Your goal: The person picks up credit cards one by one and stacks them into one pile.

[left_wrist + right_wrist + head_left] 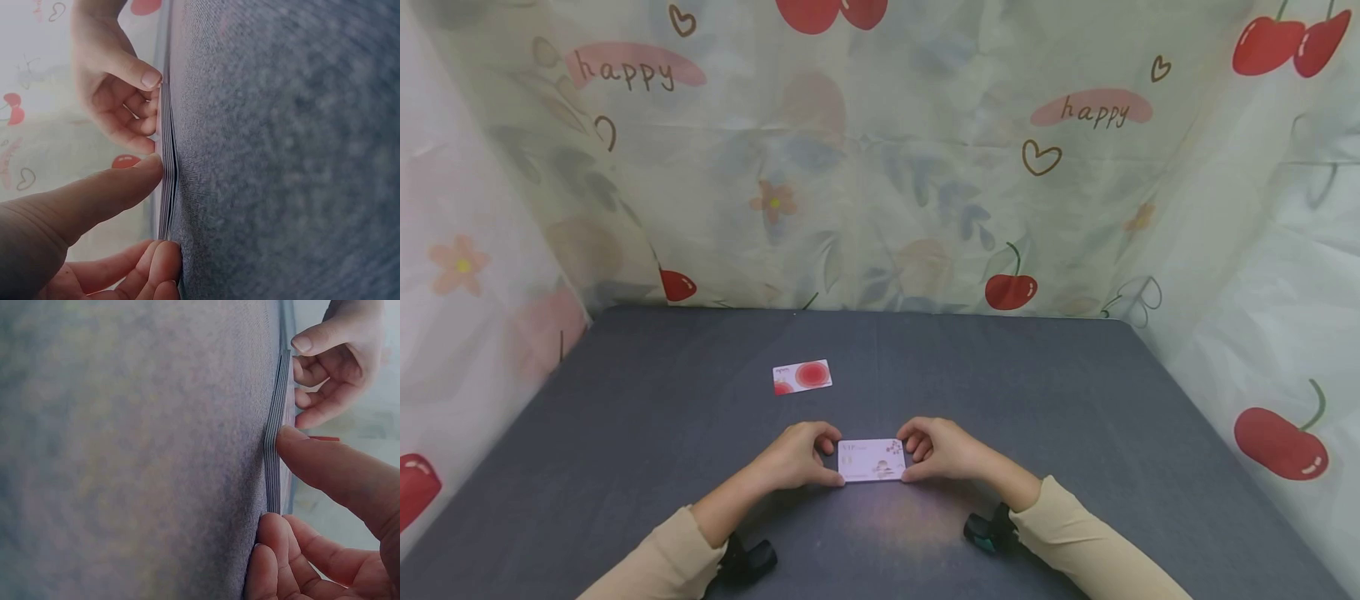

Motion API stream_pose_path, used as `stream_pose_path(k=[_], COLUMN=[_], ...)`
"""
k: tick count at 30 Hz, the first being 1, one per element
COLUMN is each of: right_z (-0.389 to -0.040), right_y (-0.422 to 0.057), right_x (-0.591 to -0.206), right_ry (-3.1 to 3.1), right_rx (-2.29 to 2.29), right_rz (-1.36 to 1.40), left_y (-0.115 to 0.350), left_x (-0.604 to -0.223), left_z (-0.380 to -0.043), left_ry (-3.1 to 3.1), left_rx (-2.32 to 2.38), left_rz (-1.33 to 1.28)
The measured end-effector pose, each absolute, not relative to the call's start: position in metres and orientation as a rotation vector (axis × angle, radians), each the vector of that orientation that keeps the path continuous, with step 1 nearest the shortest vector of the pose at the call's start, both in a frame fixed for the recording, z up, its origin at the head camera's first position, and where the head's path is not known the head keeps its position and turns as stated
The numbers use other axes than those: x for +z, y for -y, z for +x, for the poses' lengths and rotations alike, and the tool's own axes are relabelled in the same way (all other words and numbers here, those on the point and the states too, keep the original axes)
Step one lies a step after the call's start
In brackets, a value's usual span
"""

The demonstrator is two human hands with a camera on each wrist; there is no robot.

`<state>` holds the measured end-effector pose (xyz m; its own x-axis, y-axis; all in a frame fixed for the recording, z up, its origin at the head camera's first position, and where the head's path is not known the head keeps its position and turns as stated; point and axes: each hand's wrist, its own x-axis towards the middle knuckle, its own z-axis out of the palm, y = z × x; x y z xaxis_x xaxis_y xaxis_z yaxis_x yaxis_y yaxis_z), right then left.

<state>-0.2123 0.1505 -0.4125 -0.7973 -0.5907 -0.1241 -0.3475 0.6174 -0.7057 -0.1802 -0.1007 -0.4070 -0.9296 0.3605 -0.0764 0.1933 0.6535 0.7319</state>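
A neat stack of cards (871,460) lies flat on the dark cloth, its top one pale pink with "VIP" lettering and a flower print. My left hand (801,456) grips its left end, thumb at the near corner and curled fingers along the side. On the opposite end my right hand (946,451) holds it in the same manner. Seen from the edge in the left wrist view, the stack (167,150) shows several thin layers. In the right wrist view those card edges (272,459) are closely aligned, with the right thumb (331,465) against them.
A single white card with red circles (802,377) lies farther back, left of the stack. The dark cloth-covered table (1000,375) ends at a hanging curtain (880,167) printed with cherries and flowers. Similar curtains flank both sides.
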Motion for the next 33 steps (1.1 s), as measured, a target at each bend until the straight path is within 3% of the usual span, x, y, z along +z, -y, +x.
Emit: stream_pose_path(k=[33], right_z=[-0.232], right_y=[-0.144], right_x=[-0.394], right_ry=[-2.502], right_rx=[-0.991], right_rz=[-0.775], left_y=[0.115], left_x=[-0.399], left_z=[-0.187], left_ry=[-2.651], left_rx=[1.202], left_rz=[0.450])
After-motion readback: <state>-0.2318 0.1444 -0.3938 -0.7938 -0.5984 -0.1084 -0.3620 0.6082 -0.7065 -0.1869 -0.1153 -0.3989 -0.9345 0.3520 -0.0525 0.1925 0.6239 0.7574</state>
